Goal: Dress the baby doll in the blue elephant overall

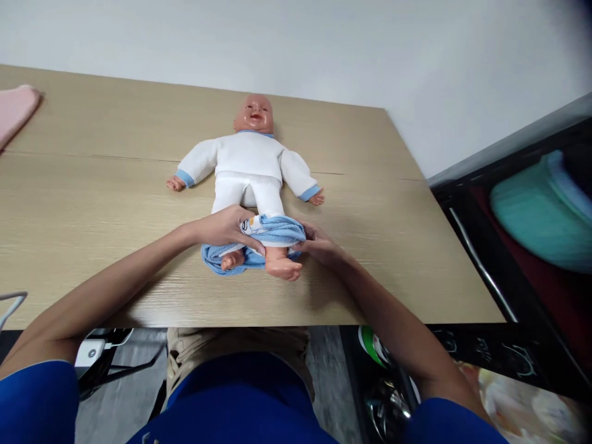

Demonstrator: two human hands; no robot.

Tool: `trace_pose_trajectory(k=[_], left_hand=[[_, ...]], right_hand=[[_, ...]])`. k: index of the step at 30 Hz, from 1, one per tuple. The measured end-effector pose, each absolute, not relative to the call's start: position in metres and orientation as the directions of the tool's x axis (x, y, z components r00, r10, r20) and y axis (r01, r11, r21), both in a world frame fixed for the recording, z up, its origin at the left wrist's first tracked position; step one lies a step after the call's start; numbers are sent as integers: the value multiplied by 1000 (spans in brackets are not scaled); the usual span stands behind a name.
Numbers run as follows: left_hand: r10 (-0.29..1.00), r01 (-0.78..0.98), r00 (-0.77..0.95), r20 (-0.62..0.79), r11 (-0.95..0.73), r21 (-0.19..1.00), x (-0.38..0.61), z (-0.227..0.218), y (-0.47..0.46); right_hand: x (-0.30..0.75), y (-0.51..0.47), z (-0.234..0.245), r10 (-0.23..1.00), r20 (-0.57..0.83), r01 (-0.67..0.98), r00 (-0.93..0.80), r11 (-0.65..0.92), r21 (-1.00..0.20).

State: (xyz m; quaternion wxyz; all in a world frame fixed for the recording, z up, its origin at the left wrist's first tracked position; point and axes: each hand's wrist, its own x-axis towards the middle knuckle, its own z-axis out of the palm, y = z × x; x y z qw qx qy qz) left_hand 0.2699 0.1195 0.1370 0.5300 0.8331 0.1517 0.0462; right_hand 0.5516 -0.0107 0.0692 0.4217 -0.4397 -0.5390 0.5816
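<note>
A baby doll (250, 154) lies on its back on the wooden table, its head toward the wall. Its body is white cloth with blue cuffs and collar. Blue cloth trousers (280, 229) are bunched around both lower legs, with the bare feet sticking out. My left hand (226, 227) is closed on the bunched cloth from the left, between the legs, its thumb near the ankle. From the right, my right hand (317, 243) grips the same cloth at the outer side of that leg. Some of its fingers are hidden behind the cloth.
A pink cloth (17, 110) lies at the table's far left. To the right stands a dark shelf or cart with a teal basin (541, 213). A white cable (13, 302) reaches over the left edge. The table's (115, 209) front edge is close to my body.
</note>
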Motion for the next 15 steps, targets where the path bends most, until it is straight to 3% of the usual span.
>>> trace_pose_trajectory(k=[7,10,13,15], left_hand=[[377,224,922,89,-707,670,258,161,111],[419,317,907,42,-745,586,234,178,115],[384,358,917,-110,-667,653,212,190,126],[340,327,930,-138,-597,732,204,192,134]], right_hand=[[543,-25,81,982,87,69,-169,100,-993],[538,-29,87,986,114,114,-122,128,-985],[533,-19,90,988,137,147,-74,147,-978],[529,-6,91,985,171,165,0,169,-972]])
